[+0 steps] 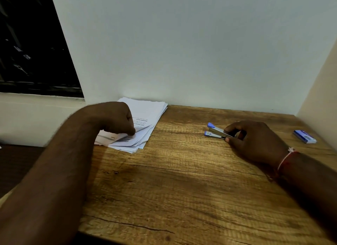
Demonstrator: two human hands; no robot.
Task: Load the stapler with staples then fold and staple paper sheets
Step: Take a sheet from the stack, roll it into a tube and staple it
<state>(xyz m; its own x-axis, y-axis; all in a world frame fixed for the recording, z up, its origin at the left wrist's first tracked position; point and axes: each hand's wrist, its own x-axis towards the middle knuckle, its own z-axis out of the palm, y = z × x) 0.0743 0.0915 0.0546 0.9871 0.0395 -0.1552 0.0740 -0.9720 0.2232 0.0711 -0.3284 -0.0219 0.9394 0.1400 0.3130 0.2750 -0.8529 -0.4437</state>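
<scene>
A stack of white printed paper sheets [145, 115] lies at the back left of the wooden table [182, 181]. My left hand [118, 119] rests on the stack's near edge, fingers pinched on the top sheets, which curl up under it. A small stapler [215, 131] with blue ends and a metal body lies at the right of the table. My right hand [255, 140] grips its rear end between thumb and fingers. A blue staple box [304, 136] lies flat farther right, apart from the hand.
A white wall runs along the table's back edge and a cream side panel [321, 91] closes the right side. A dark window [32, 44] sits at the upper left. The table's left edge drops off beside my left forearm.
</scene>
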